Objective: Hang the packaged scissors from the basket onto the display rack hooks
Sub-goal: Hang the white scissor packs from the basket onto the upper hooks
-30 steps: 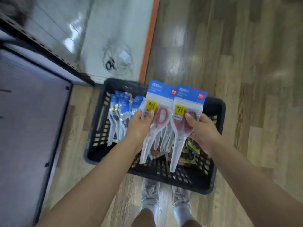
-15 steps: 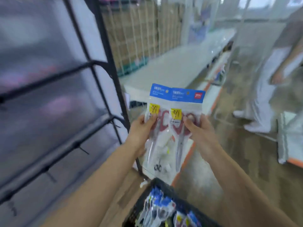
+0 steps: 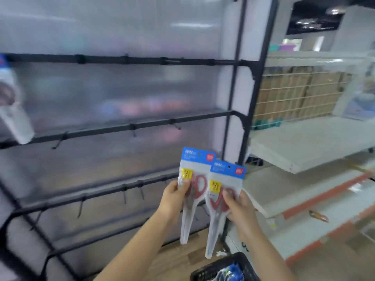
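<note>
I hold two packs of red-handled scissors with blue header cards in front of the rack. My left hand (image 3: 174, 196) pinches the left scissors pack (image 3: 194, 175), and my right hand (image 3: 239, 207) pinches the right scissors pack (image 3: 224, 183), which sits slightly lower. The black display rack (image 3: 129, 126) fills the left with three horizontal bars carrying bare hooks (image 3: 133, 131). The black basket (image 3: 211, 270) shows at the bottom edge with more blue packs inside. Another hung scissors pack (image 3: 10, 102) is blurred at the far left.
White shelves (image 3: 304, 147) with orange edging stand to the right of the rack's black upright post (image 3: 235, 98). A wire grid panel backs cardboard boxes (image 3: 294, 92) behind them. Wooden floor shows below the rack.
My view rose from the basket on the floor to the rack. Both hands lifted the two packs up, and the packs have separated, the right one now lower.
</note>
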